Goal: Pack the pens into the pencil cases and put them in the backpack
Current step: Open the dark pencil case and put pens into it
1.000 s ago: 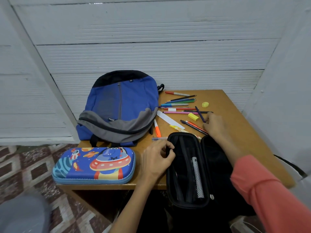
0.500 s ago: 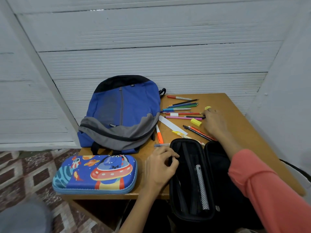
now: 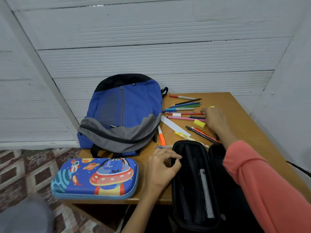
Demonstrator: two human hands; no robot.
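Note:
A black pencil case (image 3: 188, 143) lies open at the table's front edge, with a mesh-patterned pen (image 3: 206, 194) inside. My left hand (image 3: 161, 167) pinches its left rim. Several loose pens and pencils (image 3: 185, 106) lie spread across the table's far right. My right hand (image 3: 214, 118) reaches over them, fingertips at the ends of a red pen (image 3: 186, 113) and a black pen (image 3: 196, 117); the hand's back hides its grip. A blue and grey backpack (image 3: 121, 111) lies zipped on the left. A blue cartoon pencil case (image 3: 94, 178) sits closed in front of it.
A white strip (image 3: 173, 126), a yellow eraser (image 3: 199, 123), an orange marker (image 3: 161, 137) and red and black pens (image 3: 202, 134) lie between the backpack and my right arm. The wooden table (image 3: 235, 118) stands against white walls at the back and right. Patterned floor lies left.
My right hand has moved away from me, from the pens near the black case to the pens in the middle of the spread. My left hand stays on the case's rim.

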